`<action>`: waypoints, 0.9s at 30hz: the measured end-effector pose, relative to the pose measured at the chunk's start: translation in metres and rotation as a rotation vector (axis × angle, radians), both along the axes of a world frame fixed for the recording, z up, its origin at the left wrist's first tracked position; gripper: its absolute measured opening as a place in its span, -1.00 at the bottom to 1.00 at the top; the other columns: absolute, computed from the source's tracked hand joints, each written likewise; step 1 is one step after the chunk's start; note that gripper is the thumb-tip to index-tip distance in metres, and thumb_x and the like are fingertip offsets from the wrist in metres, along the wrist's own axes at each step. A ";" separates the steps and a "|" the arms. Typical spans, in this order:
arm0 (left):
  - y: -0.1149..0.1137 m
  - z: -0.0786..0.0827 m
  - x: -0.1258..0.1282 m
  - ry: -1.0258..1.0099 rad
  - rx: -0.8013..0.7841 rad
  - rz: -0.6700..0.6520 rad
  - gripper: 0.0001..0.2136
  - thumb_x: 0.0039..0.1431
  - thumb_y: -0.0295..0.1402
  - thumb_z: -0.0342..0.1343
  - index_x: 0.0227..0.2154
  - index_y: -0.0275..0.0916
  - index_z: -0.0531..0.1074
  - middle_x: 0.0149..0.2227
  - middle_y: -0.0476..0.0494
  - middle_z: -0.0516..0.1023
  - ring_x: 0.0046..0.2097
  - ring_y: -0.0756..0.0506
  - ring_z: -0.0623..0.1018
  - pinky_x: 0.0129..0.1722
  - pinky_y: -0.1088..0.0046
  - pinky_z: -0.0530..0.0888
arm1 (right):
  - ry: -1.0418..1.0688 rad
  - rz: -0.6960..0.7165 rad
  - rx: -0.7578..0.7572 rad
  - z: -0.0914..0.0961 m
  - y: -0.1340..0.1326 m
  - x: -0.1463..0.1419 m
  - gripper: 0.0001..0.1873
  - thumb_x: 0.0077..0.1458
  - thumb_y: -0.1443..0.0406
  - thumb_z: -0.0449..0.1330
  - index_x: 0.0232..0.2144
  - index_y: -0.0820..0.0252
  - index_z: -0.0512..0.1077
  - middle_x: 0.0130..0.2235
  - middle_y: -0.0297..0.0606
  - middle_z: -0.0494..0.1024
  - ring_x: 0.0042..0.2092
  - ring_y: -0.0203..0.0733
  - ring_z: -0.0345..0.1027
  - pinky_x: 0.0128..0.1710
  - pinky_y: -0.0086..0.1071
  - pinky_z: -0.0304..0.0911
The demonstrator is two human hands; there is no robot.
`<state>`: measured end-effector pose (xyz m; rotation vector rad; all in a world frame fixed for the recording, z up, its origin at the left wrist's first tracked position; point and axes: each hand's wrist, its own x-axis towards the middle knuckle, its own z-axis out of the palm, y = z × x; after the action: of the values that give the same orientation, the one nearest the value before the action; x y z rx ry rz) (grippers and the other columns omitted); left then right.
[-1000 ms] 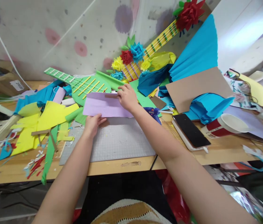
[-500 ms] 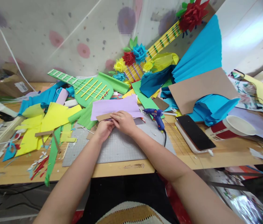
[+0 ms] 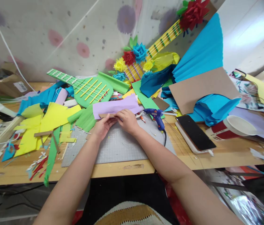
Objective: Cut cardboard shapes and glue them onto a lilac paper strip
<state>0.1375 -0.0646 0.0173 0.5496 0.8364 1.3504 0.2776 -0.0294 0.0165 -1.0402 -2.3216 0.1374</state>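
My left hand (image 3: 102, 127) and my right hand (image 3: 127, 120) meet over the far edge of a grey cutting mat (image 3: 120, 145). Both pinch the near edge of a lilac crepe paper sheet (image 3: 115, 106) together with a thin brown cardboard strip (image 3: 105, 115) that lies under it. The lilac sheet is folded back away from me, toward a green paper guitar (image 3: 92, 89). A blue glue gun (image 3: 156, 115) lies just right of my right hand.
Yellow, green and blue paper scraps (image 3: 47, 118) cover the table's left side. A black phone on a white pad (image 3: 195, 132), a red-and-white cup (image 3: 230, 126), brown cardboard (image 3: 203, 89) and blue fan-folded paper (image 3: 202, 53) lie to the right. A yellow guitar with paper flowers (image 3: 134, 61) leans against the wall.
My right hand came back from the sheet's far edge to the near edge beside my left hand. The lilac sheet, flat a second ago, is now folded over the cardboard strip.
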 end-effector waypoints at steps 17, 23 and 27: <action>-0.002 0.000 -0.011 0.110 0.068 -0.056 -0.66 -0.20 -0.64 0.17 -0.26 -0.32 0.48 -0.23 -0.16 0.57 -0.17 -0.10 0.53 -0.04 0.30 0.41 | 0.208 0.163 -0.190 -0.004 0.005 0.006 -0.75 0.06 0.28 0.12 -0.18 0.18 0.43 -0.11 -0.20 0.51 -0.06 -0.23 0.35 -0.02 -0.32 0.20; -0.001 0.004 -0.011 0.106 0.018 -0.058 -0.64 -0.19 -0.68 0.08 -0.25 -0.35 0.47 -0.18 -0.20 0.56 -0.10 -0.15 0.52 0.02 0.22 0.38 | 0.504 0.049 -0.339 -0.006 0.006 0.004 -0.76 0.09 0.23 0.06 -0.28 0.17 0.49 -0.23 -0.27 0.56 -0.18 -0.24 0.41 -0.10 -0.36 0.26; -0.001 0.001 -0.008 0.090 -0.036 -0.028 -0.64 -0.22 -0.72 0.02 -0.31 -0.34 0.47 -0.24 -0.16 0.57 -0.10 -0.14 0.51 0.03 0.23 0.37 | 0.560 0.039 -0.401 -0.008 0.007 -0.004 -0.76 0.08 0.24 0.05 -0.30 0.15 0.50 -0.26 -0.31 0.56 -0.21 -0.24 0.41 -0.17 -0.36 0.28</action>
<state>0.1292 -0.0653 0.0185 0.5957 0.9213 1.2901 0.2740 -0.0223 0.0087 -0.9807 -1.8331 0.8275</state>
